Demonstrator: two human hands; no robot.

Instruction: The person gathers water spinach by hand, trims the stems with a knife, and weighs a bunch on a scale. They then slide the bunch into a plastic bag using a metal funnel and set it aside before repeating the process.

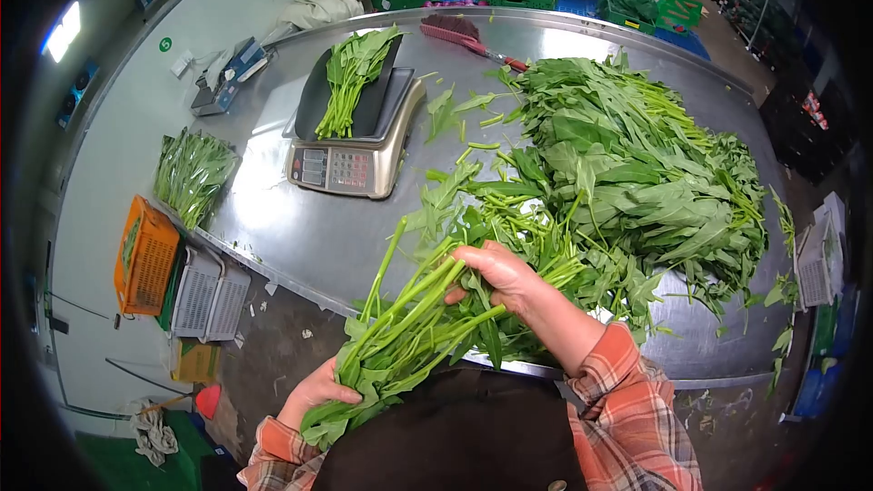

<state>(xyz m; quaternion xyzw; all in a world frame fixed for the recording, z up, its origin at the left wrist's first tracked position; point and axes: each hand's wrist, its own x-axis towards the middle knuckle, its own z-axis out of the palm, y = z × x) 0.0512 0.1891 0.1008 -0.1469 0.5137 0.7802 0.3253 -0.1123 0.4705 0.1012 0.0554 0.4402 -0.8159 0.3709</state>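
Long green leafy stalks [409, 318] bunched near silver scale [350, 168]
Closed fingers: right hand [500, 277] wraps scaleward stem ends, left hand [314, 391] clutches leaves.

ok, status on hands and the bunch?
Left hand grips leafy end of greens bunch. Right hand closed on its stems. Loose pile beside it on table; nothing blocking.

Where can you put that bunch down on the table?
Bare steel lies in front of the scale, down to the table edge, left of the bunch. Another strip runs along the far rim, past the brush. The pile crowds the right half.
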